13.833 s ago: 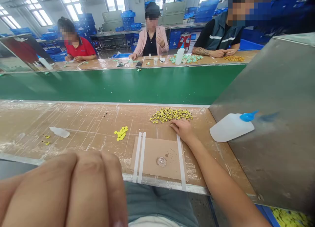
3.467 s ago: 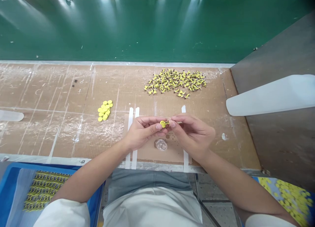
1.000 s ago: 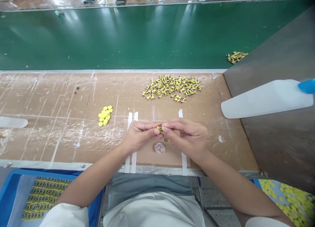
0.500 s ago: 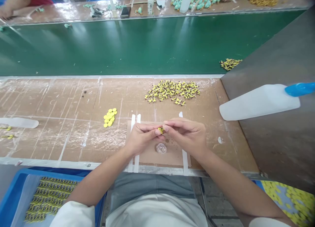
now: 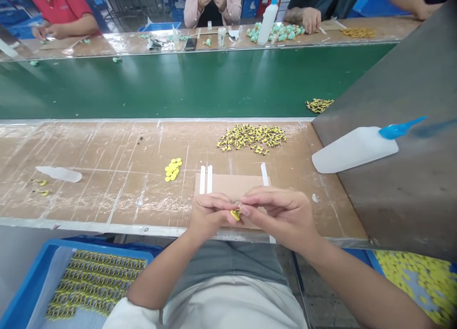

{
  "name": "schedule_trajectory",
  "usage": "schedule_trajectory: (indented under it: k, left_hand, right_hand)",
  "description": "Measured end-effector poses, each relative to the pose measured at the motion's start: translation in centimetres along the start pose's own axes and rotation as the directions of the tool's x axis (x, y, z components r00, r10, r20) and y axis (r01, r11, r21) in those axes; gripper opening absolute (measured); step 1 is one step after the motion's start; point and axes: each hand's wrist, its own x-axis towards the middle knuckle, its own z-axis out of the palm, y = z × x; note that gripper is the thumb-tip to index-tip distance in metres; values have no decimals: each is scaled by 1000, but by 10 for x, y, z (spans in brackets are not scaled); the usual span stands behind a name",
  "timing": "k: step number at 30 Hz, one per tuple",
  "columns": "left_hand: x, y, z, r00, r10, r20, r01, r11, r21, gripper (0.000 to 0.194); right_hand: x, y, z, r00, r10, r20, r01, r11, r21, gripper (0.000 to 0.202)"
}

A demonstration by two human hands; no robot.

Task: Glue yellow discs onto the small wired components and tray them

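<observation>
A small yellow piece with a dark part (image 5: 235,215) is pinched between my two hands, over the cardboard mat (image 5: 233,184). My left hand (image 5: 210,214) grips its yellow side between thumb and fingers. On the other side, the thumb and forefinger of my right hand (image 5: 282,214) close on its dark end. Fingers cover part of the piece, so its exact form is hard to see. Beyond the mat lies a pile of small yellow-and-black figures (image 5: 250,136). Several yellow discs (image 5: 173,169) lie to the left of the mat.
A white squeeze bottle with a blue nozzle (image 5: 355,150) leans by the grey panel (image 5: 396,186) on the right. Left are a white bottle-like piece (image 5: 60,174) and a blue tray (image 5: 26,281) of yellow-black pieces. Beyond the green belt (image 5: 160,84), other people sit.
The camera view has tilted up, showing more of the people opposite. My hands sit lower and nearer the table's front edge, still holding the piece. The clear round cup beneath them is now hidden.
</observation>
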Motion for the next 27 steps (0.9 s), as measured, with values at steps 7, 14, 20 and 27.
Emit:
schedule_trajectory:
  k: [7,14,20,27]
  left_hand:
    - [-22,4,-11,965,260,32,-259,965,-32,24]
    - [-40,7,-20,952,305,0,-304,951,-50,19]
    - [-44,4,-23,946,319,-53,-320,947,-11,16]
    - [-54,-3,-27,954,298,-45,-293,952,84,19]
  right_hand:
    - [-8,-8,22,994,-6,112,-9,991,134,19]
    - [-11,-11,39,986,-70,150,48,989,142,24]
    - [-9,-14,43,988,-41,146,30,997,77,14]
    - [-12,-11,43,978,114,175,-136,984,117,8]
